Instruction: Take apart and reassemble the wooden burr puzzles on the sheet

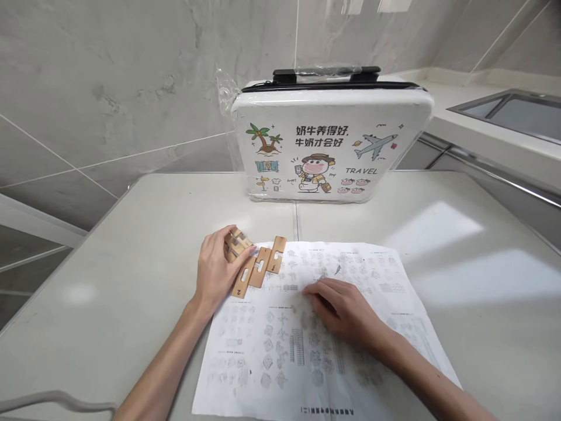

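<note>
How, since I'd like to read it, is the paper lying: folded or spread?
Spread: the paper lies open on the table, print visible across it.

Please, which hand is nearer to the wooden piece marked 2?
Left. The left hand is right beside the piece; the right hand is over the paper, apart from the piece, farther to the right.

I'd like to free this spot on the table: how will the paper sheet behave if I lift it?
The sheet will probably flop and bend, as it looks thin with slightly wavy edges. It is likely light, being a single printed layer. The wooden pieces lying on its upper left might slide if that side rises.
</note>
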The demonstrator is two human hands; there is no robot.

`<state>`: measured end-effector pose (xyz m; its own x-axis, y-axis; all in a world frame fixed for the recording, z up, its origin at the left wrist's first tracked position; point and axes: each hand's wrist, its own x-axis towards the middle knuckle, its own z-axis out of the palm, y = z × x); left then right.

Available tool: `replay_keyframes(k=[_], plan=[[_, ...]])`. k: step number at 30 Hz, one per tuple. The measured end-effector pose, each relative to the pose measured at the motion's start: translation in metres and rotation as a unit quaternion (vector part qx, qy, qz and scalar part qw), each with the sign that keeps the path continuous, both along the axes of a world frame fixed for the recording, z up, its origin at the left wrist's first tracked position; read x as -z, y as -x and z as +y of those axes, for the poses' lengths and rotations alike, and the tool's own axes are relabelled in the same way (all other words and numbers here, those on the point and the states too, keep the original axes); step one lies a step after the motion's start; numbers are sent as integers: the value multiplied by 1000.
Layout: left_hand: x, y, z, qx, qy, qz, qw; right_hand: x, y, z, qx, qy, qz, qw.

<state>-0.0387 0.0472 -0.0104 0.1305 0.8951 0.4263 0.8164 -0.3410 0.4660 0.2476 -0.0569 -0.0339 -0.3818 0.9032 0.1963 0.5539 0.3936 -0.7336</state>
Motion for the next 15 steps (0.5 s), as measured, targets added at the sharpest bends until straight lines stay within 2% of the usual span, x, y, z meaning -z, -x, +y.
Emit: replay_keyframes(k=[2,4,6,9,12,15], plan=[[-4,-9,-9,44,-15,-26,999,-6,-1,0,16,63,46,997],[-5,-20,-20,117,-18,-48,992,-13,-3,1,29,166,132,977],[-4,-32,-33,206,-19,-67,976,-21,-5,3,12,277,251,927],[0,-46,-49,313,-4,-90,945,-28,-7,4,-47,380,359,851],[2,-54,-60,367,46,-113,922,-29,-5,3,-115,456,381,796],[3,-57,-66,397,89,-136,903,-24,0,0,-145,493,400,759]])
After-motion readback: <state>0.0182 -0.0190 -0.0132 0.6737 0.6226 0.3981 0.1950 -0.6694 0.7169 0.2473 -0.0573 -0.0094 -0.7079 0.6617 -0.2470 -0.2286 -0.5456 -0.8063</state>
